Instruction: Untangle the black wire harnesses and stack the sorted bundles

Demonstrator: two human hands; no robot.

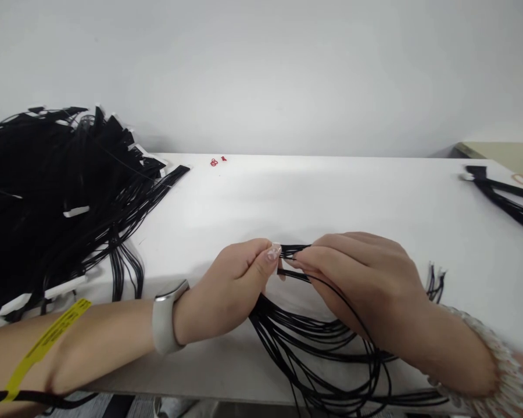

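Observation:
Over the front of the table, my left hand (239, 278) is closed, pinching a small white connector (277, 248) between thumb and fingers. Thin black wires (293, 249) run from the connector to the right. My right hand (361, 284) is closed on these wires a short way from the connector, the fingertips partly hidden by the hand. A loose bundle of black wires (314, 342) hangs in loops below both hands, over the table's front edge. Behind my right wrist, stripped or terminated wire ends (436, 281) stick up.
A large heap of black wire harnesses (47, 191) with white connectors covers the left of the white table (253, 197). Small red rings (214, 162) lie near the back wall. Another black wire harness (505, 200) lies at the right. A yellow-tagged cable (47, 348) crosses my left forearm.

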